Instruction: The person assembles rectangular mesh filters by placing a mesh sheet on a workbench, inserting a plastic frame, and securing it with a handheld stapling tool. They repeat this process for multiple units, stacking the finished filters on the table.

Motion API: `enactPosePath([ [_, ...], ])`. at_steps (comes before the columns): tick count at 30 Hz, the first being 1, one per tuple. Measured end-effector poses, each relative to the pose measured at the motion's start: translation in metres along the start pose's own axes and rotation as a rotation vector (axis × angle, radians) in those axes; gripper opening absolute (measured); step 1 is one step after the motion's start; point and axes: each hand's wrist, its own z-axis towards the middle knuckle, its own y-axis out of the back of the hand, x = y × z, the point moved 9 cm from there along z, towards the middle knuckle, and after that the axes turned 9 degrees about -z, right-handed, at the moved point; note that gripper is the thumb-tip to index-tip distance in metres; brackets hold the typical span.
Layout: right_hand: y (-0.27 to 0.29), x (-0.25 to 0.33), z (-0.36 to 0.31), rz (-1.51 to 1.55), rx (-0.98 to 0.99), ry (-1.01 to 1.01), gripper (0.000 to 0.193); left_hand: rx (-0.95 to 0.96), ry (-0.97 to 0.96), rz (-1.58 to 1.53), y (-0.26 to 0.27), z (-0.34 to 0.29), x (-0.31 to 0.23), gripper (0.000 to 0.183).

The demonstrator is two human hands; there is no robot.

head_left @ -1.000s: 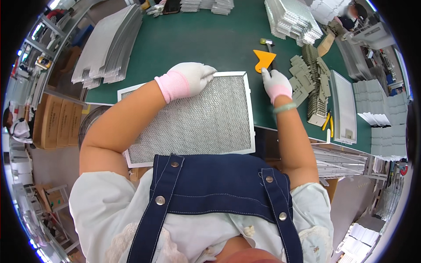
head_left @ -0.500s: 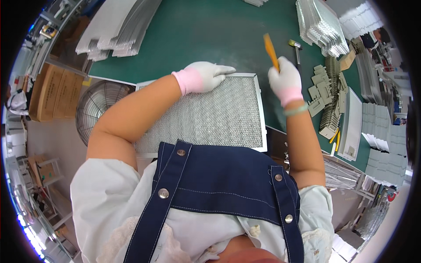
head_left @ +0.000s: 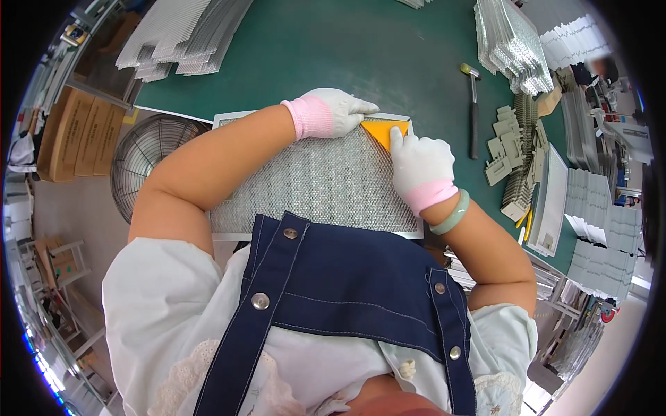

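A metal mesh filter panel [head_left: 305, 184] with a silvery frame lies flat in front of me, its near edge against my apron. My left hand [head_left: 340, 113], in a white glove with a pink cuff, rests on the far rim with its fingers stretched to the right. In my gloved right hand [head_left: 422, 165] is a flat orange-yellow scraper [head_left: 383, 132], gripped with the index finger along it. The scraper's wide end lies at the panel's far right corner, just right of my left fingertips. The fingers under my right hand are partly hidden.
On the green table [head_left: 326, 48], a hammer [head_left: 473, 111] lies right of the panel. Beyond it are grey plastic pieces [head_left: 510, 142] and a narrow framed panel [head_left: 551, 208]. Mesh sheets [head_left: 184, 38] are stacked at far left, more [head_left: 513, 48] at far right. A fan [head_left: 142, 159] stands left.
My right hand has come down and left, bringing the raised scraper onto the panel's far right corner. My left hand has shifted only slightly to the right along the rim.
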Motion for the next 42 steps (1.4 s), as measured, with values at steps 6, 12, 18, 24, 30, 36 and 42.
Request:
enactPosePath([
  [6, -0.012, 0.009, 0.010, 0.087, 0.134, -0.072, 0.025, 0.060, 0.038, -0.010, 0.005, -0.004, -0.007, 0.050],
  [12, -0.019, 0.008, 0.026, 0.099, 0.193, -0.011, 0.027, 0.043, 0.024, -0.083, 0.004, -0.001, -0.002, 0.053],
  [18, -0.017, 0.008, 0.023, 0.007, 0.117, 0.074, 0.023, 0.018, -0.030, -0.073, -0.003, -0.002, -0.008, 0.051],
  [24, 0.013, 0.022, -0.026, 0.054, -0.075, 0.125, 0.021, -0.029, -0.052, -0.013, -0.003, -0.002, -0.030, 0.046],
  [30, 0.067, -0.014, -0.062, 0.295, -0.424, 0.162, 0.031, -0.243, -0.112, 0.035, 0.034, -0.011, -0.043, 0.036],
  [36, -0.069, -0.124, -0.077, 0.093, -0.263, -0.382, 0.033, -0.363, -0.235, 0.125, 0.069, -0.025, -0.105, 0.029],
  [42, 0.004, -0.077, -0.090, 1.818, -0.337, -0.315, 0.035, -0.556, -0.468, 0.282, 0.099, -0.048, -0.166, 0.022],
])
